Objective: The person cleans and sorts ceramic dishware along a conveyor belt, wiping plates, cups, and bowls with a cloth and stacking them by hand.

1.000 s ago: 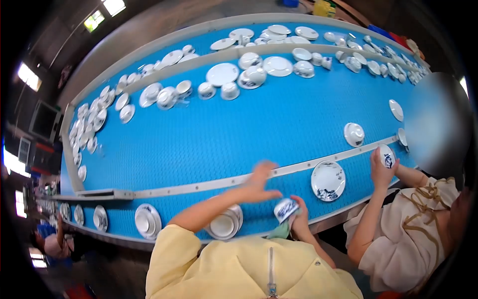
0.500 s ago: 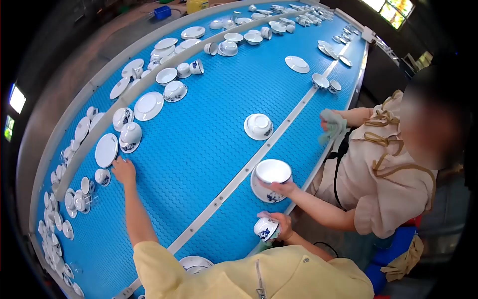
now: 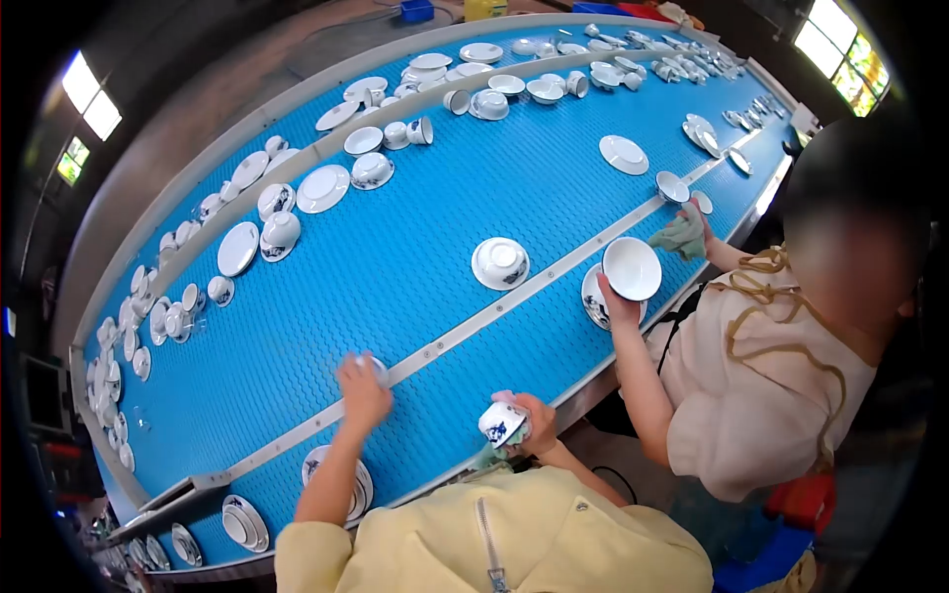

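At the far left, white dishes crowd the blue surface; a plate stack sits in the near lane, below the rail, then a second stack, partly hidden by the left forearm. The left hand is just beyond the rail, fingers closed on a small white piece – too blurred to name. Farther right, an upturned bowl lies past the rail. Nearer, the right hand grips a blue-patterned cup above the near lane – a green cloth shows below it. At the right, a co-worker holds a white bowl by a plate, and a greenish rag
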The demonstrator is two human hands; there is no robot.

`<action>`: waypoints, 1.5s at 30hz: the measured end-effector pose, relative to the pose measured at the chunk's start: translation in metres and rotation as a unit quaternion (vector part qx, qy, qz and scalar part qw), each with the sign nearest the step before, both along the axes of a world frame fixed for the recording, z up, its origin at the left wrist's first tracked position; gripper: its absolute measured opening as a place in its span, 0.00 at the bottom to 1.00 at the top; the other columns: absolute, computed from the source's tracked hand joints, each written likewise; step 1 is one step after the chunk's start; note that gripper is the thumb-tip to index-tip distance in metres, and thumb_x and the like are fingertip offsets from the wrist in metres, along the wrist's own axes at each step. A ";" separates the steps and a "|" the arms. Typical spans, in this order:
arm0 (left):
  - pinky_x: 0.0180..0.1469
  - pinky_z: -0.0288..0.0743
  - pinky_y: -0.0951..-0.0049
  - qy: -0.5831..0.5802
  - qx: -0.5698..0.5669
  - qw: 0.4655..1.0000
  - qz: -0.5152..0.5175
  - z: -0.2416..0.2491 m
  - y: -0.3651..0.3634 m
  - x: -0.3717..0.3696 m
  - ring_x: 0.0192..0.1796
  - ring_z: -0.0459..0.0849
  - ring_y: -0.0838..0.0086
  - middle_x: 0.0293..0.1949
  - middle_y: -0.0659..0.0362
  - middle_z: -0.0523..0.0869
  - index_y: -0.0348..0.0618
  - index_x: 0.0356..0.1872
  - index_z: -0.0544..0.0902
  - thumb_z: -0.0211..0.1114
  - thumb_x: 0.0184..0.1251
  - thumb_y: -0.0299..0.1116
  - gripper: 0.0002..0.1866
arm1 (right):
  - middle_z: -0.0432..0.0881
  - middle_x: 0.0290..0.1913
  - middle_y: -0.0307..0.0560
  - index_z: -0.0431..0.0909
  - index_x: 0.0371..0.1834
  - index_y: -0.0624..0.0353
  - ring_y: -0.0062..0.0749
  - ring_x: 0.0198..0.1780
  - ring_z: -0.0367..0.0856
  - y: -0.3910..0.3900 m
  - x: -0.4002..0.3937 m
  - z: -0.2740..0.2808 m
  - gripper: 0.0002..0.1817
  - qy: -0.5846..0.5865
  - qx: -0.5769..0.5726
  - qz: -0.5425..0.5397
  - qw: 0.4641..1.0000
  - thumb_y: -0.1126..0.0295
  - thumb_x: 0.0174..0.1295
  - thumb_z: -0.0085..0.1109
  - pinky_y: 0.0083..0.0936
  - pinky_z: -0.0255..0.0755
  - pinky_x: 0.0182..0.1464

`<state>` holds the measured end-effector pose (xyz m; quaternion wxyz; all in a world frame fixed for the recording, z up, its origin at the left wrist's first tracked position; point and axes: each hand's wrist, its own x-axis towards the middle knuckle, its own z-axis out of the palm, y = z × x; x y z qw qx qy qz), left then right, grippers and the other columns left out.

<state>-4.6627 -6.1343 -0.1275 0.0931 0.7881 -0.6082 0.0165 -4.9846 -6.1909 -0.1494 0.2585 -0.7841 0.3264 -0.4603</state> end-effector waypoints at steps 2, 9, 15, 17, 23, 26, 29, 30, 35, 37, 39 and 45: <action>0.59 0.57 0.43 0.052 0.111 0.992 -0.023 0.015 0.008 -0.063 0.64 0.53 0.36 0.61 0.35 0.59 0.38 0.60 0.63 0.64 0.45 0.33 0.36 | 0.80 0.33 0.52 0.70 0.44 0.60 0.46 0.31 0.81 -0.011 -0.008 0.015 0.41 -0.011 -0.001 0.013 1.000 0.44 0.29 0.73 0.33 0.76 0.33; 0.52 0.68 0.62 0.545 0.097 0.602 -0.576 0.248 -0.044 -0.210 0.53 0.72 0.54 0.51 0.46 0.72 0.36 0.51 0.72 0.61 0.59 0.30 0.19 | 0.80 0.33 0.49 0.70 0.45 0.60 0.46 0.33 0.82 -0.055 -0.051 0.011 0.40 0.000 0.013 -0.002 1.000 0.50 0.29 0.77 0.33 0.76 0.36; 0.47 0.68 0.65 0.495 0.305 0.529 -0.618 0.256 -0.075 -0.238 0.46 0.73 0.53 0.42 0.46 0.73 0.34 0.46 0.72 0.58 0.62 0.32 0.15 | 0.81 0.35 0.51 0.67 0.49 0.62 0.44 0.37 0.83 -0.095 -0.083 0.013 0.44 0.022 0.026 0.011 0.999 0.46 0.32 0.74 0.32 0.76 0.37; 0.47 0.69 0.65 0.479 0.297 0.521 -0.641 0.255 -0.087 -0.251 0.46 0.73 0.54 0.43 0.46 0.73 0.33 0.46 0.71 0.57 0.62 0.32 0.15 | 0.80 0.39 0.49 0.70 0.48 0.58 0.45 0.37 0.82 -0.105 -0.093 0.010 0.39 0.018 0.048 0.003 0.999 0.49 0.33 0.73 0.32 0.76 0.37; 0.44 0.70 0.64 0.581 0.036 0.534 -0.613 0.256 -0.115 -0.287 0.42 0.75 0.54 0.41 0.48 0.75 0.32 0.46 0.71 0.56 0.62 0.29 0.14 | 0.81 0.39 0.49 0.71 0.48 0.57 0.45 0.36 0.82 -0.140 -0.122 -0.006 0.36 0.018 0.089 -0.017 0.996 0.54 0.34 0.73 0.32 0.77 0.36; 0.42 0.70 0.65 0.585 0.091 0.529 -0.608 0.247 -0.125 -0.281 0.41 0.75 0.55 0.43 0.46 0.74 0.31 0.46 0.72 0.53 0.64 0.28 0.13 | 0.81 0.37 0.50 0.70 0.49 0.59 0.44 0.36 0.82 -0.158 -0.139 -0.007 0.37 0.044 0.081 -0.027 0.995 0.53 0.34 0.73 0.31 0.77 0.36; 0.41 0.70 0.64 0.554 0.175 0.519 -0.627 0.249 -0.141 -0.286 0.40 0.75 0.56 0.42 0.47 0.75 0.31 0.44 0.73 0.54 0.64 0.29 0.12 | 0.82 0.36 0.49 0.70 0.48 0.58 0.43 0.35 0.83 -0.175 -0.149 -0.008 0.40 0.021 0.074 -0.017 0.997 0.51 0.29 0.75 0.31 0.77 0.35; 0.41 0.70 0.64 0.554 0.176 0.519 -0.627 0.252 -0.150 -0.294 0.40 0.75 0.56 0.42 0.47 0.75 0.31 0.44 0.73 0.54 0.64 0.29 0.12 | 0.82 0.36 0.49 0.70 0.48 0.58 0.43 0.35 0.83 -0.181 -0.155 -0.012 0.40 0.021 0.075 -0.018 0.997 0.51 0.29 0.75 0.31 0.77 0.35; 0.40 0.70 0.63 0.580 0.048 0.536 -0.612 0.268 -0.186 -0.336 0.41 0.76 0.56 0.39 0.48 0.76 0.31 0.44 0.74 0.51 0.65 0.27 0.11 | 0.82 0.34 0.49 0.70 0.47 0.58 0.43 0.34 0.82 -0.209 -0.179 -0.017 0.41 0.037 0.088 -0.023 0.995 0.51 0.28 0.75 0.31 0.77 0.35; 0.41 0.70 0.64 0.592 0.088 0.507 -0.620 0.249 -0.190 -0.328 0.42 0.76 0.56 0.40 0.48 0.76 0.31 0.44 0.74 0.50 0.65 0.26 0.11 | 0.81 0.35 0.49 0.71 0.47 0.58 0.44 0.34 0.82 -0.221 -0.188 -0.013 0.40 0.027 0.089 -0.022 0.995 0.51 0.28 0.75 0.32 0.77 0.35; 0.43 0.70 0.66 0.607 0.110 0.494 -0.613 0.241 -0.195 -0.317 0.42 0.75 0.57 0.39 0.49 0.76 0.34 0.41 0.76 0.57 0.61 0.26 0.09 | 0.81 0.36 0.49 0.71 0.47 0.57 0.44 0.33 0.82 -0.230 -0.197 -0.016 0.39 0.021 0.096 -0.026 0.995 0.51 0.28 0.75 0.32 0.77 0.35; 0.51 0.68 0.56 0.240 -0.032 0.968 -0.067 0.157 -0.189 -0.259 0.55 0.71 0.52 0.54 0.45 0.73 0.39 0.50 0.74 0.69 0.45 0.31 0.27 | 0.80 0.42 0.49 0.72 0.44 0.58 0.45 0.37 0.81 -0.262 -0.221 -0.011 0.34 0.026 0.080 -0.007 0.996 0.54 0.32 0.74 0.32 0.76 0.37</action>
